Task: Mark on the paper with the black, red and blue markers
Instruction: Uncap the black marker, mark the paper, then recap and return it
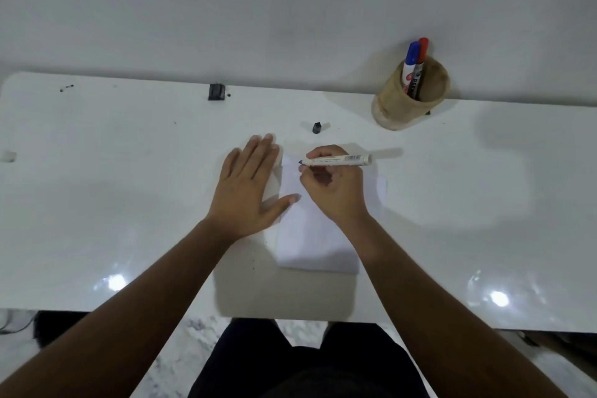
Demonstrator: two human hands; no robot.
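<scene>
Right hand pinches the uncapped black marker between curled fingers, tip at the paper. Left hand lies flat, fingers extended, pressing the paper's left edge on the table.

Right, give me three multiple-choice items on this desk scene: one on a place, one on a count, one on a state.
1. Where does the black cap lie?
A. on the table beyond the paper
B. in the holder
C. on the marker
2. How many markers stand in the holder?
A. none
B. two
C. four
3. What is the left hand doing?
A. gripping a marker
B. lying flat at the paper's edge
C. lifting the holder

Answers: 1 A, it sits alone on the table. 2 B, one blue-capped, one red-capped. 3 B, fingers are spread on the paper; the right hand holds the black marker.
</scene>
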